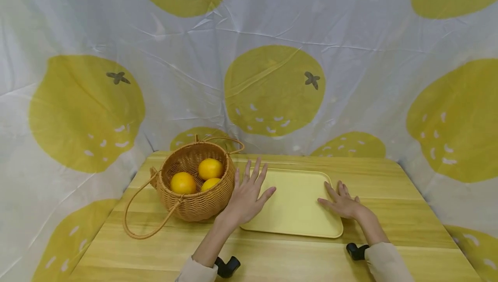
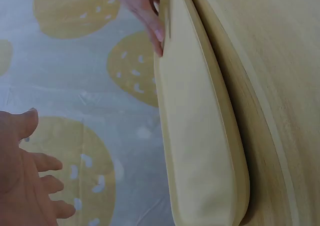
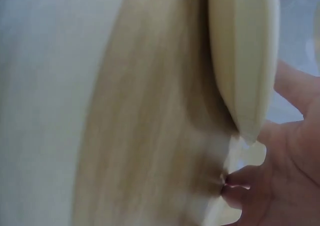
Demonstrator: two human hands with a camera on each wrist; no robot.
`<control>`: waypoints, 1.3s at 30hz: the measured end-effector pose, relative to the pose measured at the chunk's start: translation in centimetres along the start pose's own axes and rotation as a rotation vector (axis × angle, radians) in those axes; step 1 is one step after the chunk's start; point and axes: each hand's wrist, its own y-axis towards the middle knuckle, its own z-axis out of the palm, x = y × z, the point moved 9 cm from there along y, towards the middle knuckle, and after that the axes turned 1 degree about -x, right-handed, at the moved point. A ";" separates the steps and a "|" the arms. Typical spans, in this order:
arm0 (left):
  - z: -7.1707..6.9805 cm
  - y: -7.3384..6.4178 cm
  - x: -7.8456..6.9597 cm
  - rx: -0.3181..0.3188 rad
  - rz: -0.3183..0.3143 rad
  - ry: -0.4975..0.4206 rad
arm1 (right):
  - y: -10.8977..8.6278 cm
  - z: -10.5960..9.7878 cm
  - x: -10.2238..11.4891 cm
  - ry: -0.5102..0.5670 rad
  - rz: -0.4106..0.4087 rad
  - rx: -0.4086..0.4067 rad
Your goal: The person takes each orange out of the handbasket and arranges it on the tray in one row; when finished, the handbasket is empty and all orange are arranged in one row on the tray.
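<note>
A pale yellow rectangular tray (image 1: 295, 204) lies on the wooden table in the head view. My left hand (image 1: 246, 197) is over its left end, fingers spread and pointing away, with nothing held. In the left wrist view that hand's fingers (image 2: 47, 183) are apart from the tray. At the tray's right rim is my right hand (image 1: 344, 202), fingers loosely extended, thumb reaching over the edge. The right wrist view has its palm (image 3: 285, 171) beside the tray's corner. Left of my left hand stands a wicker basket (image 1: 198, 210) holding three oranges (image 1: 211, 169).
One basket handle (image 1: 134, 213) droops onto the table at the left; the other (image 1: 229, 138) leans out at the back. Behind the wooden table (image 1: 292, 258) hangs a lemon-print cloth (image 1: 350, 78). Black wrist mounts (image 1: 228, 267) show beside both cuffs.
</note>
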 end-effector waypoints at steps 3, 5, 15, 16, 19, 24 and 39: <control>-0.4 -0.6 -0.2 0.033 0.000 -0.037 | 0.4 0.1 -0.7 -0.026 -0.012 0.003; -0.6 -0.9 -0.4 0.049 0.002 -0.057 | 0.7 0.3 -1.1 -0.026 -0.027 0.005; -4.5 -2.6 -0.8 0.061 0.018 -0.174 | 2.0 0.6 -3.1 -0.100 -0.006 0.001; -5.5 -2.7 -0.7 0.037 0.018 -0.164 | 2.0 0.7 -3.1 -0.095 -0.007 0.003; -8.9 -2.6 0.2 -0.048 0.003 -0.128 | 1.8 0.7 -2.9 -0.064 -0.015 0.009; -13.5 -1.1 3.1 -0.065 -0.072 -0.133 | 1.0 0.4 -1.9 -0.066 0.001 0.016; -14.4 4.1 13.1 0.507 -0.117 -0.198 | -0.1 -0.1 0.0 -0.073 0.018 0.031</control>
